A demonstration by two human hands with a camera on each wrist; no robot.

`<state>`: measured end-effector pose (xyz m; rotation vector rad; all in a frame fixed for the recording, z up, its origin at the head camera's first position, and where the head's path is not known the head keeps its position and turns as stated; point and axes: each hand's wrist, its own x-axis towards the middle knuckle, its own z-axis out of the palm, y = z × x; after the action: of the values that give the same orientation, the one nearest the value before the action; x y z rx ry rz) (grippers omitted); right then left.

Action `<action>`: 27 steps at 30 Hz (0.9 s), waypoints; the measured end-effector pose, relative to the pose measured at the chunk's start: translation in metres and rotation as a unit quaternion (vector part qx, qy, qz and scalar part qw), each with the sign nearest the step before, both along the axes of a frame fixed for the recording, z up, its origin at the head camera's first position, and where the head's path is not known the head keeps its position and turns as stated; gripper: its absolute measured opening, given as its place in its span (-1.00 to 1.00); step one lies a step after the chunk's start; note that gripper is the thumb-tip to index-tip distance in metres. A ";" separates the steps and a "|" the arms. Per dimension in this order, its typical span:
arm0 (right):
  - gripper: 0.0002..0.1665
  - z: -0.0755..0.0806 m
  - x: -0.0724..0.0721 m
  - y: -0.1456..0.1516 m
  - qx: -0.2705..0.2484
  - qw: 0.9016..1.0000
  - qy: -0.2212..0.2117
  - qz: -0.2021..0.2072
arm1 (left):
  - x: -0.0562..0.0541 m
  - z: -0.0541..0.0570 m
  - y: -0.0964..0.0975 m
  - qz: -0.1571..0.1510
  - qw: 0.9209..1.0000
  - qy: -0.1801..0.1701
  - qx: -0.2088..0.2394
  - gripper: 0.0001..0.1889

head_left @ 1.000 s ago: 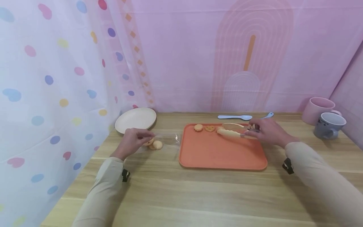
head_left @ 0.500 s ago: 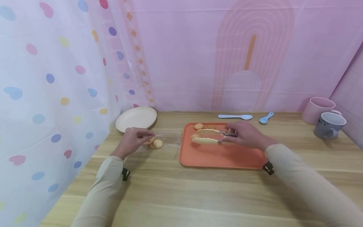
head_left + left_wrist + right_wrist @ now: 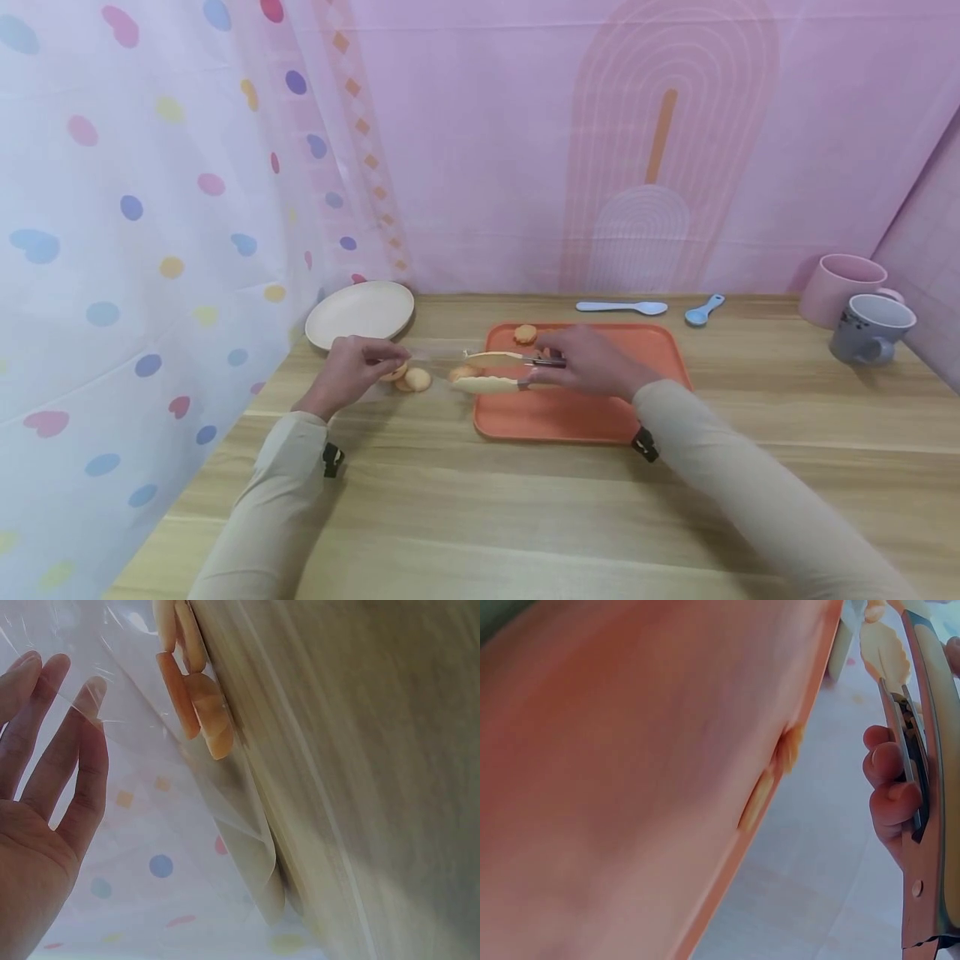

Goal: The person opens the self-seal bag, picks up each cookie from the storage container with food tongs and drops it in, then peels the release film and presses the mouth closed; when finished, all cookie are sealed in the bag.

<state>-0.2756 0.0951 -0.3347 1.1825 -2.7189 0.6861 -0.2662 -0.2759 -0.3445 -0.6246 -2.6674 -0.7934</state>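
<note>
My left hand (image 3: 351, 373) pinches the upper edge of a clear plastic bag (image 3: 142, 712) lying on the table. Several round cookies (image 3: 417, 380) are inside the bag. Its film stretches across the fingertips in the left wrist view. My right hand (image 3: 600, 363) grips a pair of tongs (image 3: 487, 385) with cream-coloured scalloped ends. Between these ends is a cookie (image 3: 461, 372), at the bag's right-hand mouth and over the left edge of an orange tray (image 3: 555, 421). Whether it is inside the bag, I cannot tell. Another cookie (image 3: 525, 334) lies at the tray's back left.
A cream plate (image 3: 360, 315) stands behind my left hand. Along the back lie a light-blue spoon (image 3: 621, 308) and a short blue scoop (image 3: 703, 311). A pink mug (image 3: 838, 292) and a grey mug (image 3: 873, 332) stand at the right, in front of a pink curtain (image 3: 480, 150).
My right hand has carried the tongs and the cookie leftward from the tray's back right to the bag's mouth. The left hand has stayed in place at the bag.
</note>
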 end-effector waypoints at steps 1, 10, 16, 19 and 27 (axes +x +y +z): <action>-0.68 -0.001 -0.001 -0.004 0.002 1.000 -0.003 0.002 | 0.000 0.000 0.000 0.000 1.000 -0.001 -0.001 -0.87; -0.67 -0.003 -0.003 -0.041 -0.005 1.000 0.009 0.003 | 0.000 0.000 0.000 0.000 1.000 0.003 0.003 -0.88; -0.66 -0.007 -0.005 -0.057 0.000 1.000 0.016 0.003 | 0.000 0.001 0.000 -0.002 1.000 0.008 0.002 -0.88; -0.64 -0.010 -0.006 -0.061 0.000 1.000 0.020 -0.005 | 0.000 0.001 0.000 -0.005 1.000 0.006 0.003 -0.88; -0.65 -0.014 -0.004 -0.066 0.010 1.000 0.008 -0.018 | -0.001 0.001 -0.002 -0.002 1.000 -0.003 0.006 -0.87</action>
<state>-0.2800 0.0288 -0.3483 1.1354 -2.7333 0.6445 -0.2668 -0.2777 -0.3439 -0.6240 -2.6661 -0.8142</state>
